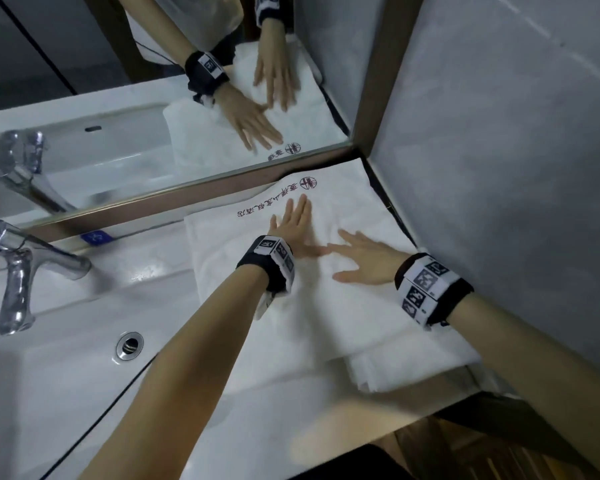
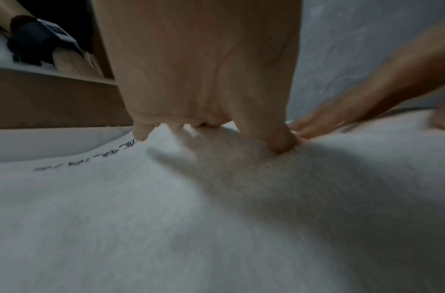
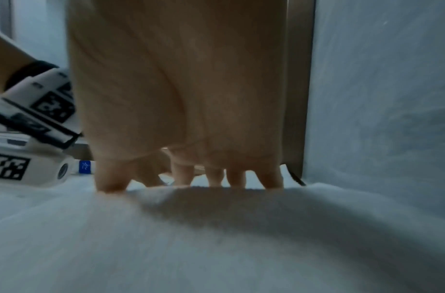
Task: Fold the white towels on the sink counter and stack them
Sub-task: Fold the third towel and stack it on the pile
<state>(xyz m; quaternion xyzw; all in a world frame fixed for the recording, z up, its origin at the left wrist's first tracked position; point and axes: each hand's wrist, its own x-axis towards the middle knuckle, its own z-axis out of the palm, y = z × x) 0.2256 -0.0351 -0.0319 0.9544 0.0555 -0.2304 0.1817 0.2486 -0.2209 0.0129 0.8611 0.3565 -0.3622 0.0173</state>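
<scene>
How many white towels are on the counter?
2 visible: the top towel under both hands, and a folded towel beneath it at the near edge. More may be hidden.

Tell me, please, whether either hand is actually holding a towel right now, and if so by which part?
Neither holds anything. The left hand and right hand lie flat with straight fingers, pressing on the middle of the top white towel, not on an edge or corner.

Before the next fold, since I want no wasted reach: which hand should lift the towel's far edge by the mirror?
Probably the left hand: flat on the top towel, its fingertips almost reach the printed far edge. The right hand lies nearer, pointing sideways.
</scene>
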